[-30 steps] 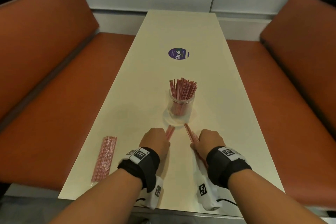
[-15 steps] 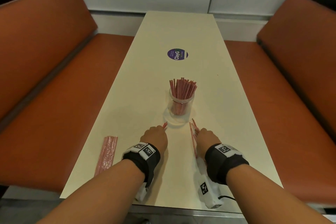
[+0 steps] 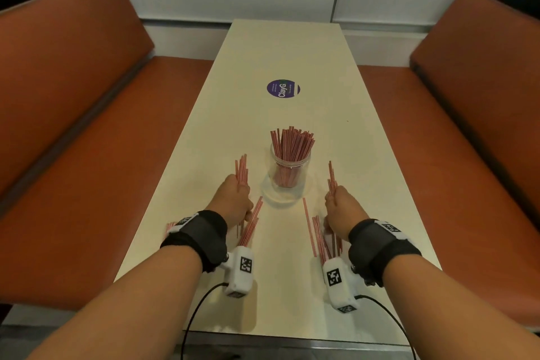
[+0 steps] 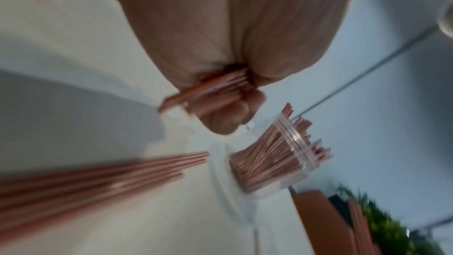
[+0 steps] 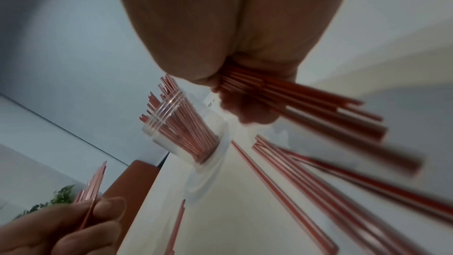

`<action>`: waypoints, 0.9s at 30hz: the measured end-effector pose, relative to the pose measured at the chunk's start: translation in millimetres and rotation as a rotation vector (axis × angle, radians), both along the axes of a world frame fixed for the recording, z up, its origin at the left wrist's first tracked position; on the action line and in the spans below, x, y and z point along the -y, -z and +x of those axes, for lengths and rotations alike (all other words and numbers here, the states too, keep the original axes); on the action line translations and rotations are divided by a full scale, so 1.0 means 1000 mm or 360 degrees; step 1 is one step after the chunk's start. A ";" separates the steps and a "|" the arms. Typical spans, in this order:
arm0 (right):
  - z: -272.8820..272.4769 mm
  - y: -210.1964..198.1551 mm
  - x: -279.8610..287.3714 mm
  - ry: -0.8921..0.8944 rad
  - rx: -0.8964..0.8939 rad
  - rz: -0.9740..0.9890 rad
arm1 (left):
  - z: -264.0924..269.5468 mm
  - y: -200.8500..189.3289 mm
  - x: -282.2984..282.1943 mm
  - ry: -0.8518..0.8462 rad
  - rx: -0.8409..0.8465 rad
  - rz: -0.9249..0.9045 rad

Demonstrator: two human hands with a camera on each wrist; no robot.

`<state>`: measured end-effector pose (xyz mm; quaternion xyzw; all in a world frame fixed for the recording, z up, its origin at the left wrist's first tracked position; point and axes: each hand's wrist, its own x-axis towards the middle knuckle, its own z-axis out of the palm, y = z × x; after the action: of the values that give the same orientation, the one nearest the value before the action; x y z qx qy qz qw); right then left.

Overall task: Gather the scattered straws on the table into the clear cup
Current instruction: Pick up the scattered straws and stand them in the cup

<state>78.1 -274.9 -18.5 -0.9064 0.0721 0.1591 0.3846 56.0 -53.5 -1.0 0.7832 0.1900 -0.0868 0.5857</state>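
Observation:
A clear cup (image 3: pixel 290 172) (image 4: pixel 274 164) (image 5: pixel 182 133) full of red-and-white straws stands in the middle of the cream table (image 3: pixel 292 52). My left hand (image 3: pixel 232 199) (image 4: pixel 220 88) grips a bundle of straws (image 3: pixel 242 169) upright, left of the cup. To the cup's right, my right hand (image 3: pixel 340 207) (image 5: pixel 245 88) grips another bundle (image 3: pixel 331 181), also tilted up. Loose straws (image 3: pixel 251 223) lie on the table beside my left hand, and more loose straws (image 3: pixel 314 231) (image 5: pixel 318 191) lie beside my right hand.
A purple round sticker (image 3: pixel 283 88) lies farther up the table. Orange benches (image 3: pixel 73 126) (image 3: pixel 467 126) flank both long sides. A few straws (image 3: pixel 169 226) peek out behind my left wrist near the table's left edge. Cables hang off the near edge.
Both hands have lifted off the table, each raising a gripped bundle of straws upright on either side of the cup. Loose straws now show on the table beneath them.

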 end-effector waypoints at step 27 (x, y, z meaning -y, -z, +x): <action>0.028 -0.022 0.000 0.0153 0.0314 0.0432 | 0.099 -0.092 0.055 0.0061 0.0758 -0.0615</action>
<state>106.1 -274.4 3.2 -0.8528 0.0553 0.0590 0.5159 154.8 -108.6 90.5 0.6591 0.0126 0.0536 0.7500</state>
